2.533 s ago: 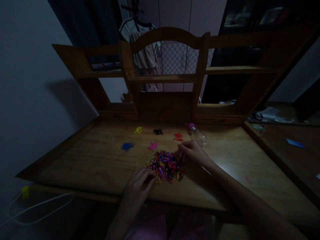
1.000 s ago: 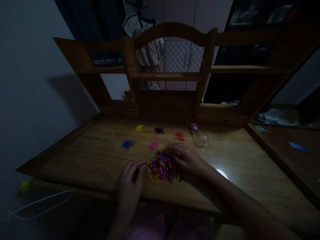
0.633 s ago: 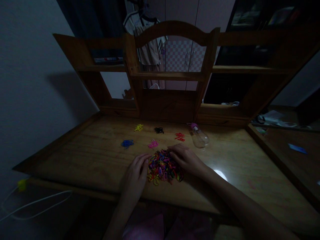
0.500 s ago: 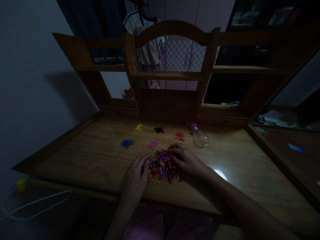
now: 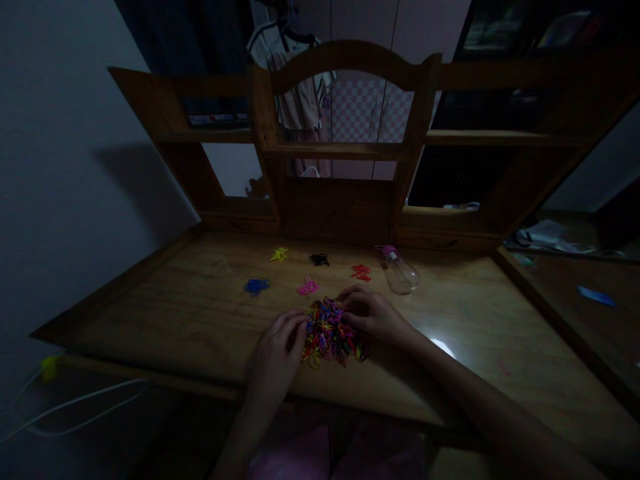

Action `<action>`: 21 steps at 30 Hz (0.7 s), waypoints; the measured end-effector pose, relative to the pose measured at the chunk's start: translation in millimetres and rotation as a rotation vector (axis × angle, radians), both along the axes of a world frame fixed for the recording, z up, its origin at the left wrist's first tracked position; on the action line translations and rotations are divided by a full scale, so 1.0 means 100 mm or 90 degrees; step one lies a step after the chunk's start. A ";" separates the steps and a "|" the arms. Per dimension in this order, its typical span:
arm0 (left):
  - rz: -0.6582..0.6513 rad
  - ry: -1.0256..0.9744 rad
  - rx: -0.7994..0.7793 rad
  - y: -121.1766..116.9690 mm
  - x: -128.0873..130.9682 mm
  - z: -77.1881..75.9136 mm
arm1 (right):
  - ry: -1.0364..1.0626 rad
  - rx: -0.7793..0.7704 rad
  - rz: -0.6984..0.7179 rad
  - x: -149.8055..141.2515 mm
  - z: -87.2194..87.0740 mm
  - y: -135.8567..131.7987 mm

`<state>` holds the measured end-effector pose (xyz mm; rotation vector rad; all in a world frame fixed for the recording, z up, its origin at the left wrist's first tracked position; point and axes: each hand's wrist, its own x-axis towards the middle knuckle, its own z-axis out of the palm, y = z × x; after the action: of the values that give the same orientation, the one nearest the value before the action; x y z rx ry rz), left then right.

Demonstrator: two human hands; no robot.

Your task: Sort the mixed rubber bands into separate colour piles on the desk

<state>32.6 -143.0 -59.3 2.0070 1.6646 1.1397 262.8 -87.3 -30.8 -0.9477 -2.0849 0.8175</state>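
A heap of small multicoloured rubber bands [image 5: 330,337] lies near the front of the wooden desk. My left hand [image 5: 280,343] rests at the heap's left edge, thumb and fingertips drawn together; whatever is between them is too small to make out. At the upper right of the heap, my right hand [image 5: 373,313] has its thumb and fingers curled around some bands. Behind the heap sit small single-colour piles: blue bands [image 5: 257,287], pink bands [image 5: 309,287], yellow bands [image 5: 279,254], black bands [image 5: 319,259] and red bands [image 5: 361,272].
A clear bulb-shaped bottle [image 5: 403,277] with a pink cap lies on its side right of the red pile. A wooden shelf unit [image 5: 340,152] rises along the desk's back edge. A white cable [image 5: 90,393] hangs at the lower left. A blue packet [image 5: 597,296] lies far right.
My right hand has moved from the heap's right side to its top, its thumb and fingers working in the bands. My left hand drew back left, then returned to the heap's edge.
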 end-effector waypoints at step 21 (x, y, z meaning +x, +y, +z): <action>-0.016 0.025 0.024 -0.01 0.01 0.01 | 0.110 -0.144 -0.007 0.03 0.06 0.05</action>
<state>34.0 -144.0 -58.0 2.0806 1.6425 1.1393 265.8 -82.7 -24.5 -0.9689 -1.8650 1.1074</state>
